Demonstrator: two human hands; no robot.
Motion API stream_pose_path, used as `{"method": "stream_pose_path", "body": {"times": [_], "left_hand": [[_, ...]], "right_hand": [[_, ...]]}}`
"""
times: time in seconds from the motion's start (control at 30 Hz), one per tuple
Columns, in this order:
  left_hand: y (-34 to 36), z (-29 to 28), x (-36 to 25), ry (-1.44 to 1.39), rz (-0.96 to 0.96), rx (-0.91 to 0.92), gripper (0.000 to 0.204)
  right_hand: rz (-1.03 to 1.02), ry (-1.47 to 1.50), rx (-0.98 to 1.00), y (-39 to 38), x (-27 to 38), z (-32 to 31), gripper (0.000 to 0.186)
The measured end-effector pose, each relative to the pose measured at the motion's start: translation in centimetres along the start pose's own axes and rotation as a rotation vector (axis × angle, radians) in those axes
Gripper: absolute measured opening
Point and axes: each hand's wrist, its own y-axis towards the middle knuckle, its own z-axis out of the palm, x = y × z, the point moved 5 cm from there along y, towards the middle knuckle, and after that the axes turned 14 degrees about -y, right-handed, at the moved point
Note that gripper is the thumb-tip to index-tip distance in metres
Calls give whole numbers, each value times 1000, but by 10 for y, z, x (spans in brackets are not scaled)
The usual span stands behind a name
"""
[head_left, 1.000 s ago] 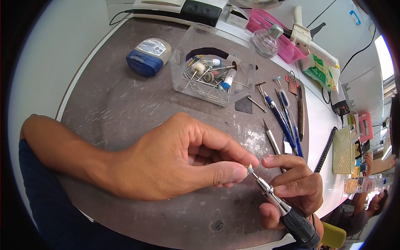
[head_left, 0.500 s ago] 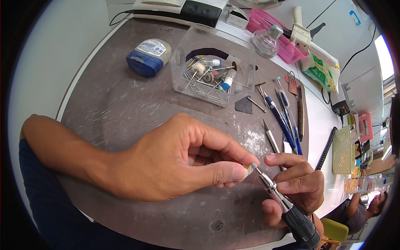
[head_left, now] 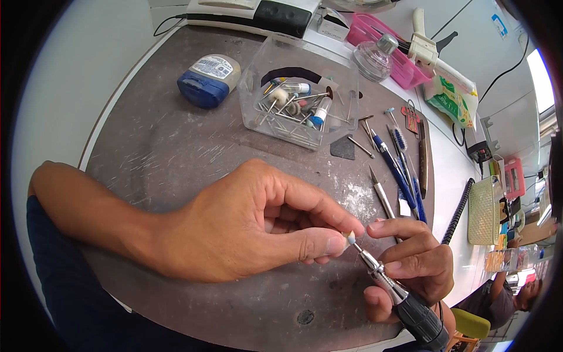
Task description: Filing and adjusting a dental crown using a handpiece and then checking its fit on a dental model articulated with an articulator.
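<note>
Left hand (head_left: 234, 229), frame centre: back upward, thumb and forefinger pinching small pale piece (head_left: 348, 237), right of centre. Right hand (head_left: 419, 258), lower right: fingers curled, grip around rotary handpiece (head_left: 419, 314), tip at piece.

Finding open room over the left part of the desk (head_left: 158, 152), between the bottle (head_left: 208, 82) and the left hand (head_left: 234, 229). Finding more bare surface between that hand and the near edge. Running into the plastic box (head_left: 285, 135) ahead, so close beside the bottle as to show hardly any gap. Meeting a cluster on the right: the blue pen (head_left: 394, 164), the brush (head_left: 400, 139) and, nearer the right hand (head_left: 421, 258), the knife (head_left: 382, 192). Squeezing through only a sliver between the index fingers (head_left: 353, 224) of both hands, and being blocked just below by the slanting drill (head_left: 410, 305).
</note>
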Motion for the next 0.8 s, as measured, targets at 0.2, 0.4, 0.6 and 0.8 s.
{"method": "stream_pose_path", "body": {"times": [0.2, 0.4, 0.6, 0.8], "left_hand": [[1, -1, -1, -4, -7, -10, 26], [1, 1, 1, -18, 25, 25, 28], [1, 1, 0, -16, 37, 36, 28], [0, -1, -2, 11, 30, 28, 30]], "right_hand": [[-40, -23, 31, -4, -6, 3, 38], [5, 74, -63, -5, -4, -5, 44], [-4, 70, -51, -6, -5, -4, 45], [-86, -7, 0, -5, -3, 0, 40]]}}
